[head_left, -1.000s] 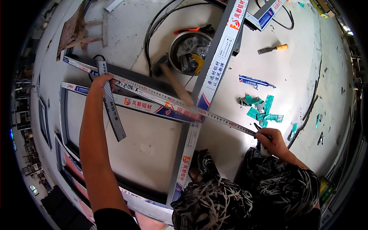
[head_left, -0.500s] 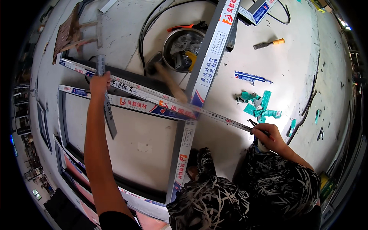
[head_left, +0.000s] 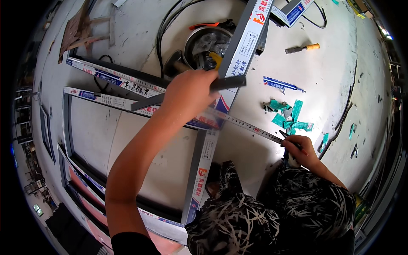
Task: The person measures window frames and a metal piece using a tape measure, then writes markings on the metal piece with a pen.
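My left hand (head_left: 191, 91) is closed round a grey try square, whose narrow blade (head_left: 146, 103) points left and whose thicker bar (head_left: 229, 83) sticks out to the right. It hovers over the joint of an aluminium window frame (head_left: 208, 146) covered in printed protective film. Beneath it, a tape measure's blade (head_left: 250, 127) runs along the slanting frame bar (head_left: 114, 78) and on to my right hand (head_left: 299, 149). That hand is closed on the tape's near end and a thin black pen (head_left: 284, 134) with a red end. The tape's case is mostly hidden by my fingers.
Behind the frame stand a metal bowl (head_left: 191, 42) of small parts and a hammer (head_left: 173, 63), partly covered by my hand. A chisel (head_left: 302, 48), a blue film strip (head_left: 282, 84) and green tape scraps (head_left: 291, 117) lie on the right. A wooden stool (head_left: 76, 29) is far left.
My left hand has swung rightward from the left part of the slanting bar to near the frame joint, turning the try square from upright to nearly level. My right hand keeps its place.
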{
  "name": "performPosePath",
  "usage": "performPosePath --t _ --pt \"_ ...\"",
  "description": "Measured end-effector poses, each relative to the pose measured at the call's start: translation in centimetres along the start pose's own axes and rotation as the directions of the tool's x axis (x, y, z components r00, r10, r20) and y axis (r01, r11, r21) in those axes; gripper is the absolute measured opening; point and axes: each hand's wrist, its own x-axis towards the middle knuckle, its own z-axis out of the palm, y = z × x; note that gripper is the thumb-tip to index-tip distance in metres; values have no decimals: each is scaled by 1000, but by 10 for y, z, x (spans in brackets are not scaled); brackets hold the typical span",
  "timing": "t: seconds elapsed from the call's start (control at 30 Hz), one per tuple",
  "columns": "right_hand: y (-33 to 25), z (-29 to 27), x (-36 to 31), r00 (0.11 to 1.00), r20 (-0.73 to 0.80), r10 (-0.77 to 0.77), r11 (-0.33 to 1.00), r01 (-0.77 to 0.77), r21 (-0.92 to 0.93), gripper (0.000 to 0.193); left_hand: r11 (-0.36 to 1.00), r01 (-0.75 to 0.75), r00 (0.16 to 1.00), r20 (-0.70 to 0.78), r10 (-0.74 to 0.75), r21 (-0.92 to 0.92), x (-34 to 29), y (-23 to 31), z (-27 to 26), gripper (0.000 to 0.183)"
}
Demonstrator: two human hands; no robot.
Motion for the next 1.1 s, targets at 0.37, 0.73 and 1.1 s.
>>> performPosePath --t 0.37,0.73,1.1 --pt "1 -6 3 993 -55 -107 994 105 -45 14 980 108 994 30 -104 -166 23 -1 -11 33" --pt "-10 -8 6 991 -81 -104 987 93 -131 13 905 278 960 74 -269 -322 2 -1 -30 33" --pt "-11 -7 7 990 -116 -81 986 62 -158 13 727 361 911 53 -410 -585 -31 -20 -39 30"
